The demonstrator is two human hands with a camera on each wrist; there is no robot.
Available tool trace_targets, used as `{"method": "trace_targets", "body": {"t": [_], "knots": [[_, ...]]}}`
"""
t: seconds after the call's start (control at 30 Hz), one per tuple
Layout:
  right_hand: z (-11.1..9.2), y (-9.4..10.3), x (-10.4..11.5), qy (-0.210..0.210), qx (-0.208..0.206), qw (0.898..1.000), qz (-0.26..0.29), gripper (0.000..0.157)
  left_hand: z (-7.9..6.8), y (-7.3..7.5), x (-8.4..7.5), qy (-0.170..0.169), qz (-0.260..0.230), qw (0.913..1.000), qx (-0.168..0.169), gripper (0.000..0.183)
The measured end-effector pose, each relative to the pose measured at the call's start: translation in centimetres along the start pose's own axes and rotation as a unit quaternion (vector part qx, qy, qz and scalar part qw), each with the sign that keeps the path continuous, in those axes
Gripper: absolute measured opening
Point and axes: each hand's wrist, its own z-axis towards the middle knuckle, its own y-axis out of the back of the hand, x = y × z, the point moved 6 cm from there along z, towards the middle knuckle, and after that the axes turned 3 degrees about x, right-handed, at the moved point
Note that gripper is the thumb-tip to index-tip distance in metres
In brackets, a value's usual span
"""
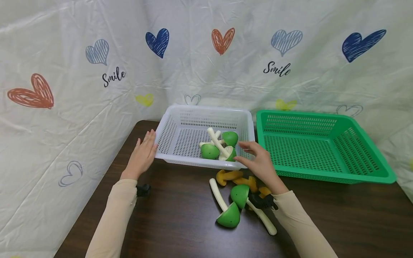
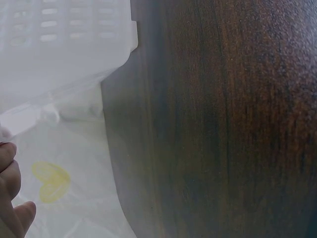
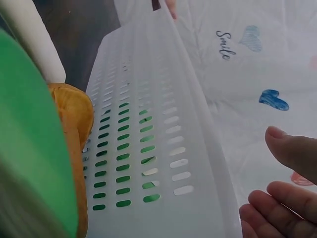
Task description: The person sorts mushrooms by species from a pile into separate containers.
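Observation:
My left hand (image 1: 142,154) touches the left rim of the white basket (image 1: 190,163), its fingers straight. In the left wrist view, fingers (image 2: 9,171) show at the basket's edge. Over the right front corner of the basket is my right hand (image 1: 258,161), thumb and fingers parted with nothing between them. Beside it in the basket lie several green-capped mushrooms (image 1: 209,151) with pale stems. On the table in front of the basket lie more green-capped mushrooms (image 1: 229,216) and several brown mushrooms (image 1: 232,175), some partly hidden by my right wrist.
A green basket (image 1: 326,172) stands right of the white one. Both baskets are near the back of the dark wooden table (image 1: 174,215). Behind them hangs a white sheet (image 1: 206,71) printed with hearts.

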Motion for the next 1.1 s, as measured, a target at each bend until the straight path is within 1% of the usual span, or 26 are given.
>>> {"method": "trace_targets", "body": {"t": [0.1,0.27,0.33,0.43,0.53,0.73,0.97,1.1], "knots": [[-0.5,0.3,0.2,0.01,0.001,1.0,0.004,0.047,0.0,0.0,0.0,-0.003,0.003,1.0,-0.005,0.055],[-1.3,0.4,0.3,0.005,0.02,1.0,0.008,0.046,0.0,0.0,0.2,-0.001,0.0,1.0,-0.004,0.054],[-1.7,0.5,0.3,0.004,0.026,1.0,0.004,0.047,-0.1,-0.1,0.2,0.0,-0.002,1.0,-0.003,0.054],[-2.3,0.8,0.6,0.014,0.029,0.999,-0.006,0.047,-0.1,0.0,0.2,0.001,-0.004,1.0,-0.002,0.055],[-3.1,1.2,0.9,0.022,0.026,0.999,-0.016,0.047,-0.1,-0.1,0.2,0.003,-0.003,1.0,-0.002,0.055],[-4.6,1.9,0.7,0.016,0.019,0.999,-0.038,0.046,0.0,-0.2,0.4,0.003,0.001,1.0,-0.001,0.055],[-6.7,3.0,1.0,0.023,0.0,0.998,-0.059,0.044,0.1,-0.1,0.2,0.003,-0.002,1.0,0.002,0.055],[-7.7,3.5,0.9,0.034,-0.01,0.997,-0.063,0.045,0.1,0.0,0.1,0.004,-0.001,1.0,0.002,0.055]]}}
